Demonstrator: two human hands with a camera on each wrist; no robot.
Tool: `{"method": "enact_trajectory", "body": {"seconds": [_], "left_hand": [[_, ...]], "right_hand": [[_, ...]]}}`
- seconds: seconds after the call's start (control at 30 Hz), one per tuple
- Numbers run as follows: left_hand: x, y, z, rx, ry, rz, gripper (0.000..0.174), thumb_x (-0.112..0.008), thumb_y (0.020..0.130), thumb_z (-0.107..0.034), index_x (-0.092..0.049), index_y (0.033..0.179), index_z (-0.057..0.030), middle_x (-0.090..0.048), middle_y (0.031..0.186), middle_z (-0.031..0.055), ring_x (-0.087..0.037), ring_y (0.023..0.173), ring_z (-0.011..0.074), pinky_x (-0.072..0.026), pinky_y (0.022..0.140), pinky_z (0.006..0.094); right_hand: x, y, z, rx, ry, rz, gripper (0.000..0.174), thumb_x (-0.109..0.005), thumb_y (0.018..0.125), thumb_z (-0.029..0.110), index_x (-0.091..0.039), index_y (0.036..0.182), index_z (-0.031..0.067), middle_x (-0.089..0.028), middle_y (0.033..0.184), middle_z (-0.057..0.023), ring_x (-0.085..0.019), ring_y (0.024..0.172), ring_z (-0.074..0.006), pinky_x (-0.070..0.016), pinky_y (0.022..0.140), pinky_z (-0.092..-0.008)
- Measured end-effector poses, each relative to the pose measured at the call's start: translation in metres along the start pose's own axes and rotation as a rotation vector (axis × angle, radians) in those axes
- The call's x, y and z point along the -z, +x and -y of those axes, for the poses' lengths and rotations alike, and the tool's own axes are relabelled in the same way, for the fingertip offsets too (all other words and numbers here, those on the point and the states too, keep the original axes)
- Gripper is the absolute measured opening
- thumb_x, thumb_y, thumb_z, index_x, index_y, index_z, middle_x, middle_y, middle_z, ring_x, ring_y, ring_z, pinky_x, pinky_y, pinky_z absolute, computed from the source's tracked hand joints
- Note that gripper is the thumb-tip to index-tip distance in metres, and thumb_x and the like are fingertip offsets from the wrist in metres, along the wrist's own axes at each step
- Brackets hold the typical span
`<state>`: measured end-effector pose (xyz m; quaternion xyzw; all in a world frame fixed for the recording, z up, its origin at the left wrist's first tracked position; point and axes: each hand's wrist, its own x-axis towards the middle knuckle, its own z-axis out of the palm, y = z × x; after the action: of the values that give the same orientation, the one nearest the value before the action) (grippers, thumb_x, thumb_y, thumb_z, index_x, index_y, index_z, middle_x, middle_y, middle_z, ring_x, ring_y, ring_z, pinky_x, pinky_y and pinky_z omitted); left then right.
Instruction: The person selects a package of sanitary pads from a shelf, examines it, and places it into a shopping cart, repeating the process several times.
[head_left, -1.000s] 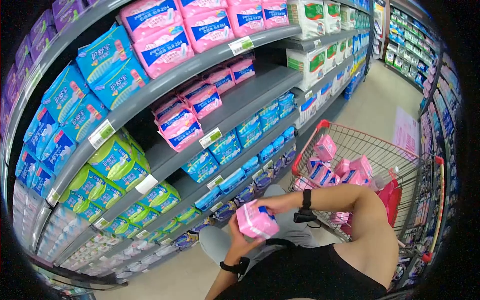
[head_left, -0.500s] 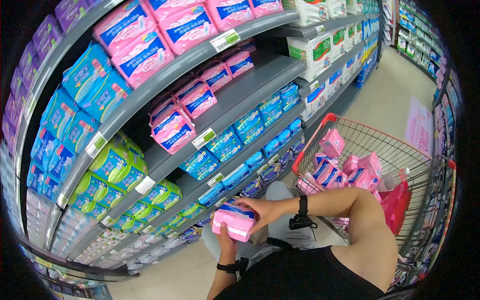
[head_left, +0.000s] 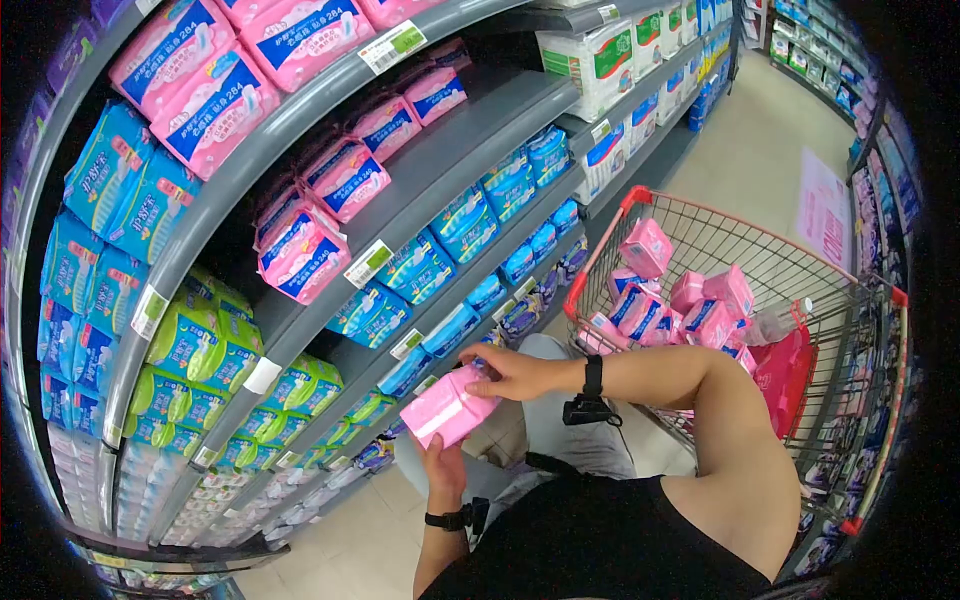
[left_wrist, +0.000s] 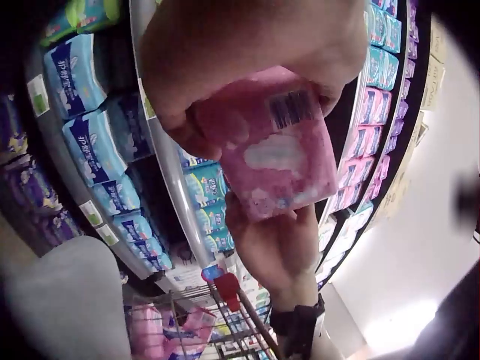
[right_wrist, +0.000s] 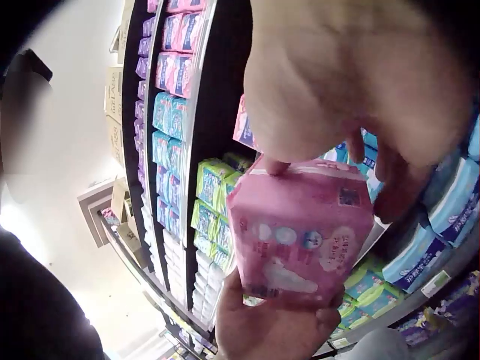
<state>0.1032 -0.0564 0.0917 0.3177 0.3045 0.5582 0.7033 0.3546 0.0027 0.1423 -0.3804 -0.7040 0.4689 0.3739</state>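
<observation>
A pink pack of sanitary pads (head_left: pixel 440 408) is held in front of the person's knees, between both hands. The left hand (head_left: pixel 443 468) grips its lower near end, thumb against the side. At the opposite end, the right hand (head_left: pixel 520 374) holds the pack with its fingers over the top edge. The left wrist view shows a barcode and a pad picture on the pack (left_wrist: pixel 281 154). In the right wrist view the left hand (right_wrist: pixel 274 330) supports the pack from below, and printed round symbols show on its face.
Right of the person stands a wire shopping cart (head_left: pixel 850 300) holding several pink packs (head_left: pixel 640 312), a bottle (head_left: pixel 780 322) and a red bag (head_left: pixel 785 375). At left, a shelf (head_left: pixel 500 110) carries pink packs (head_left: pixel 303 253), blue packs (head_left: pixel 415 265) and green packs (head_left: pixel 187 343). White packs (head_left: pixel 590 62) stand farther along.
The hands have turned the pack, so its blue printed side has gone from view and a plain pink side shows. Pack and hands have shifted left and slightly up in the head view.
</observation>
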Motion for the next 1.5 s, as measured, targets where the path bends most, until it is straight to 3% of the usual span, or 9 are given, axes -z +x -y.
{"method": "enact_trajectory", "body": {"seconds": [0.27,0.47,0.5,0.73,0.9,1.0,1.1,1.2,1.5], "left_hand": [[-0.026,-0.003,0.000,-0.184,0.093,-0.169,0.066,-0.068,0.087,-0.003,-0.029,0.139,-0.0136,-0.043,0.141,0.0097,-0.044,0.131,0.0244,-0.0356,0.111,0.0445],[-0.017,0.000,-0.005,-0.190,0.056,-0.120,0.050,-0.066,0.092,-0.015,-0.036,0.132,-0.0113,-0.046,0.135,0.0069,-0.045,0.130,0.0226,-0.0318,0.114,0.0411],[-0.015,0.002,-0.004,-0.192,0.041,-0.120,0.046,-0.065,0.092,-0.017,-0.038,0.129,-0.0107,-0.047,0.132,0.0065,-0.046,0.129,0.0221,-0.0325,0.113,0.0402],[-0.014,0.007,-0.008,-0.235,0.108,-0.216,0.031,-0.064,0.095,-0.024,-0.048,0.115,-0.0068,-0.054,0.118,0.0060,-0.052,0.117,0.0186,-0.0375,0.106,0.0362],[-0.018,0.004,-0.014,-0.248,0.147,-0.203,0.027,-0.058,0.100,-0.023,-0.047,0.118,-0.0060,-0.055,0.117,0.0061,-0.054,0.114,0.0175,-0.0393,0.104,0.0351],[-0.017,0.002,-0.016,-0.240,0.135,-0.205,0.024,-0.056,0.102,-0.021,-0.047,0.119,-0.0061,-0.055,0.119,0.0063,-0.054,0.114,0.0172,-0.0403,0.104,0.0350],[-0.023,0.001,-0.018,-0.248,0.143,-0.196,0.026,-0.060,0.100,-0.019,-0.047,0.119,-0.0070,-0.055,0.118,0.0061,-0.054,0.112,0.0166,-0.0417,0.101,0.0339],[-0.015,0.001,-0.013,-0.300,0.239,-0.123,0.030,-0.066,0.096,-0.017,-0.048,0.119,-0.0081,-0.056,0.115,0.0048,-0.055,0.107,0.0149,-0.0431,0.095,0.0308],[-0.015,-0.006,-0.024,-0.247,0.474,-0.027,0.026,-0.070,0.091,-0.006,-0.053,0.112,-0.0072,-0.054,0.100,-0.0011,-0.050,0.088,0.0085,-0.0401,0.075,0.0239]], "right_hand": [[-0.006,0.004,-0.018,-0.083,0.138,0.170,0.071,-0.067,0.096,0.035,-0.032,0.147,-0.0001,-0.051,0.132,-0.0172,-0.058,0.113,-0.0236,-0.0527,0.088,-0.0348],[0.002,0.005,-0.008,-0.115,0.076,0.169,0.081,-0.077,0.089,0.032,-0.031,0.148,0.0009,-0.053,0.128,-0.0157,-0.058,0.114,-0.0239,-0.0533,0.087,-0.0346],[0.000,0.004,-0.009,-0.096,0.130,0.093,0.074,-0.078,0.087,0.035,-0.040,0.140,0.0005,-0.060,0.114,-0.0145,-0.061,0.103,-0.0213,-0.0510,0.088,-0.0350],[-0.001,0.008,-0.015,-0.092,0.174,0.055,0.065,-0.077,0.089,0.033,-0.043,0.136,0.0022,-0.059,0.110,-0.0108,-0.060,0.097,-0.0194,-0.0501,0.084,-0.0325],[-0.002,0.010,-0.022,-0.100,0.289,0.121,0.048,-0.060,0.101,0.027,-0.042,0.139,0.0036,-0.058,0.106,-0.0094,-0.060,0.092,-0.0147,-0.0529,0.074,-0.0299],[0.003,0.010,-0.013,-0.210,0.334,0.188,0.050,-0.054,0.104,0.027,-0.037,0.145,0.0051,-0.057,0.116,-0.0095,-0.055,0.107,-0.0163,-0.0469,0.092,-0.0307],[-0.001,0.010,-0.017,-0.152,0.310,0.129,0.047,-0.054,0.104,0.030,-0.043,0.140,0.0029,-0.060,0.112,-0.0097,-0.060,0.097,-0.0163,-0.0522,0.082,-0.0321],[-0.002,0.011,-0.024,-0.022,0.218,0.088,0.048,-0.054,0.104,0.033,-0.045,0.138,0.0007,-0.061,0.117,-0.0106,-0.060,0.104,-0.0193,-0.0490,0.092,-0.0343],[0.004,0.006,-0.014,-0.201,0.066,0.152,0.055,-0.056,0.101,0.044,-0.048,0.127,-0.0038,-0.062,0.117,-0.0194,-0.060,0.108,-0.0250,-0.0465,0.095,-0.0356]]}}
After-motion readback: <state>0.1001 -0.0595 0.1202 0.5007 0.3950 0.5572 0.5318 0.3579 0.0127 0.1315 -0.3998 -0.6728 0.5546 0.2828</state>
